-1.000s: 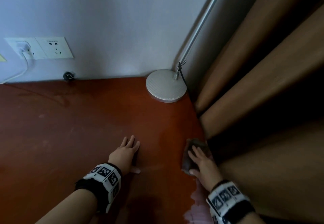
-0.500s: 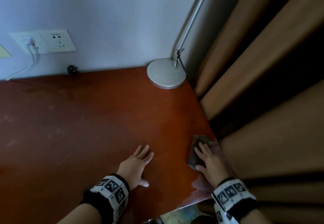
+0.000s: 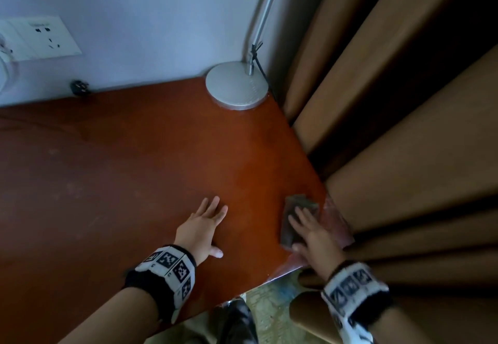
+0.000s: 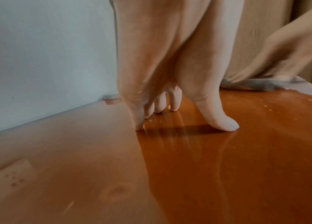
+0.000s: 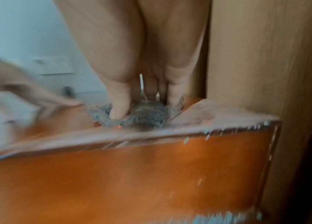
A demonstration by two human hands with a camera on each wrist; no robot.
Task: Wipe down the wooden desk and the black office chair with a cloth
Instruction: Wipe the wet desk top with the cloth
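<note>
Since a second ago, slid nearer along the right edge of the desk (image 3: 140, 171): the cloth (image 3: 292, 215) under the right hand (image 3: 314, 238), now close to the front right corner; left hand (image 3: 200, 229) likewise drawn nearer the front edge. Two hands, both flat. Right hand spread with straight fingers pressing on the one grey cloth, thumb pushed into its bunched edge in the right wrist view. Left hand open, fingertips and thumb planted on bare wood, well apart from the cloth. Two marker-patterned wristbands, one per wrist. One cloth, dark grey, small and folded, lying on the desk top just beside the right edge. One lamp base (image 3: 237, 86), round and silver, at the far right corner, with one slanted metal pole (image 3: 265, 12) rising from it and a dark cord (image 3: 258, 60) tied at its foot. One white socket plate (image 3: 40, 37) on the pale wall (image 3: 151, 20), a white plug at its left end. One small dark object (image 3: 79, 88) where desk meets wall, too small to tell. Reddish-brown glossy wood, faintly smudged, with a paler worn strip and chipped finish along the right and front edges. Tan curtain folds (image 3: 398, 133) hanging close against the desk's right side. Patterned floor (image 3: 272, 314) beyond the front corner, with a dark shiny shape there, unclear.
</note>
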